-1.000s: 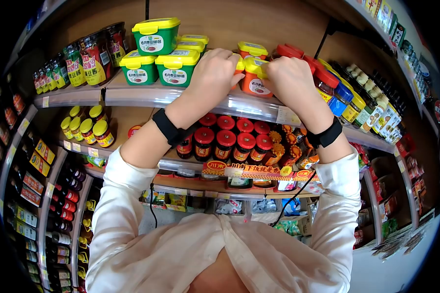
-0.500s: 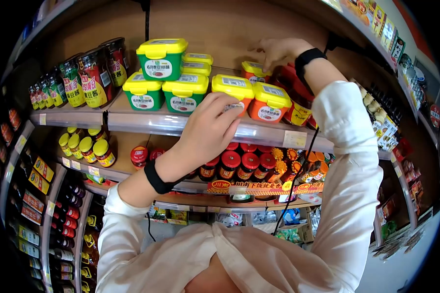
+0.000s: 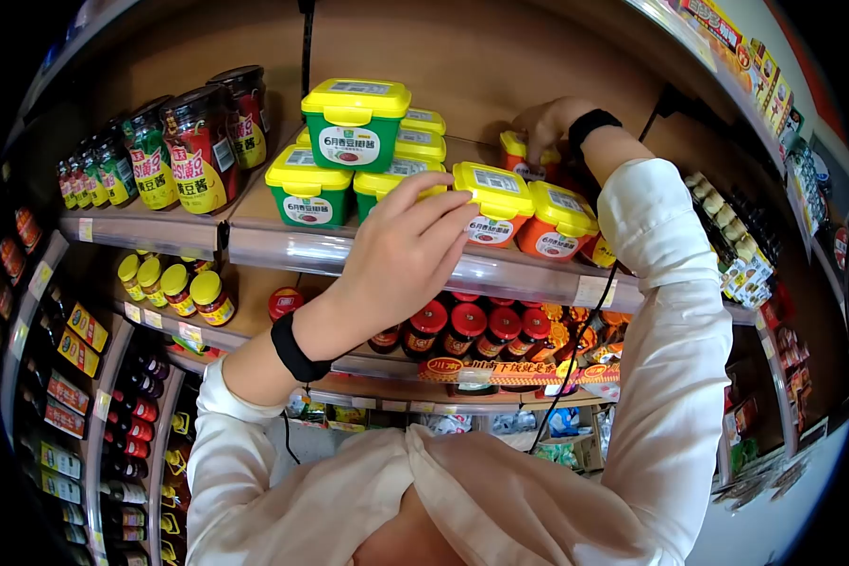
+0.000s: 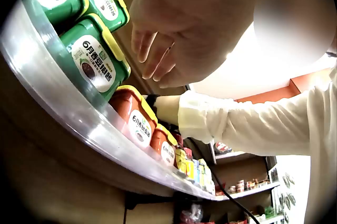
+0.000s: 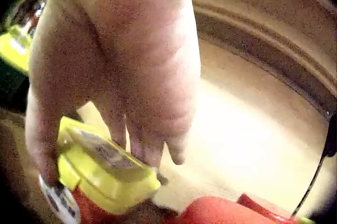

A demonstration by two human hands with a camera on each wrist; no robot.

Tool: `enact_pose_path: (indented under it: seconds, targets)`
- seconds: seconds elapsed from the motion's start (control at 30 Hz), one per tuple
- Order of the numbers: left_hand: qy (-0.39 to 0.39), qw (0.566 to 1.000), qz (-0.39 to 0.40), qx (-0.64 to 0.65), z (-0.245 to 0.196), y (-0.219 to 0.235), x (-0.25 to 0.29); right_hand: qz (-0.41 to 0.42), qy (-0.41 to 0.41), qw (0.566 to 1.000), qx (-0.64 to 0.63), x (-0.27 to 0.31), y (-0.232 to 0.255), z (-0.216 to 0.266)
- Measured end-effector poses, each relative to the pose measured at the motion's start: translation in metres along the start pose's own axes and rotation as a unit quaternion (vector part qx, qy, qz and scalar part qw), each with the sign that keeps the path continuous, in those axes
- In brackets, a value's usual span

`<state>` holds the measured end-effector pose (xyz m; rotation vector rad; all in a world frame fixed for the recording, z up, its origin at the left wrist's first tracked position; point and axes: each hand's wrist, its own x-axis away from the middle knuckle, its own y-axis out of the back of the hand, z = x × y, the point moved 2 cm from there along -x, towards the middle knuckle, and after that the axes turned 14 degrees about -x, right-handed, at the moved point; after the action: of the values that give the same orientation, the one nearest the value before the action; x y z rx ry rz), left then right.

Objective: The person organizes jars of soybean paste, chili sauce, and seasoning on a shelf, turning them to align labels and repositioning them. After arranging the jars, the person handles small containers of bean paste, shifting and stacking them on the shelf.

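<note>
My right hand [image 3: 549, 121] reaches to the back of the upper shelf and grips an orange tub with a yellow lid [image 5: 105, 168]. In the right wrist view its thumb lies on the labelled front and the fingers go behind the lid. Two more orange tubs stand side by side at the shelf's front, a left one [image 3: 492, 203] and a right one [image 3: 555, 224]. My left hand [image 3: 401, 247] hovers before the shelf edge, fingers loosely bent and holding nothing, as the left wrist view shows. Beside it, green tubs with yellow lids [image 3: 353, 127] are stacked, one on top.
A clear plastic strip [image 3: 292, 253] edges the upper shelf. Dark sauce pouches [image 3: 198, 156] stand at the left. Red-lidded jars [image 3: 467, 321] and yellow-lidded jars [image 3: 212, 300] fill the shelf below. A black cable [image 3: 575, 354] hangs by the right sleeve.
Both hands were at the front orange tubs. My right hand has moved back and closed round the rear tub; my left has drawn off the front left one. The head view has shifted.
</note>
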<state>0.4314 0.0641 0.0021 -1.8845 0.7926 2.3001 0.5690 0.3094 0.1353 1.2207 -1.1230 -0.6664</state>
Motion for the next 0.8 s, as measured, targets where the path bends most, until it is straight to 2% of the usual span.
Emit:
enact_pose_path:
  seconds: [0.03,0.17,0.23,0.3,0.33,0.37,0.43,0.47,0.5,0.57,0.67,0.8]
  targets:
    - [-0.009,1.0,-0.005,-0.004,0.002,-0.002,-0.003,0.001,-0.003,1.0,-0.002,0.0,0.003,-0.004]
    - [-0.005,0.999,0.0,-0.04,0.004,-0.008,-0.019,-0.107,0.155,0.979,-0.073,-0.009,0.024,-0.027]
    - [-0.006,0.999,0.007,-0.035,0.005,-0.01,-0.027,-0.2,0.212,0.956,-0.028,0.039,0.034,-0.013]
    - [0.045,0.998,-0.012,0.029,0.009,-0.014,-0.035,-0.197,0.13,0.972,-0.014,0.08,0.038,-0.002]
    - [0.07,0.997,0.025,0.038,0.01,-0.013,-0.041,-0.197,0.133,0.971,-0.002,0.133,0.029,0.018]
    - [0.067,0.997,0.025,0.039,0.009,-0.016,-0.045,-0.198,0.131,0.971,-0.003,0.134,0.027,0.011]
    - [0.146,0.962,0.023,0.231,0.012,-0.023,-0.053,-0.208,0.282,0.931,-0.097,0.14,0.02,0.001]
    - [0.16,0.951,0.064,0.257,0.011,-0.024,-0.056,-0.203,0.304,0.925,-0.104,0.143,0.016,-0.004]
    - [0.158,0.951,0.064,0.256,0.01,-0.027,-0.059,-0.205,0.304,0.925,-0.105,0.14,0.009,-0.007]
    - [0.203,0.91,0.1,0.347,0.008,-0.039,-0.065,-0.215,0.379,0.88,-0.188,0.13,-0.006,-0.011]
    - [0.209,0.891,0.147,0.375,0.006,-0.039,-0.069,-0.228,0.351,0.89,-0.181,0.131,-0.015,-0.012]
    - [0.205,0.895,0.153,0.366,0.005,-0.04,-0.066,-0.232,0.328,0.895,-0.194,0.125,-0.026,-0.015]
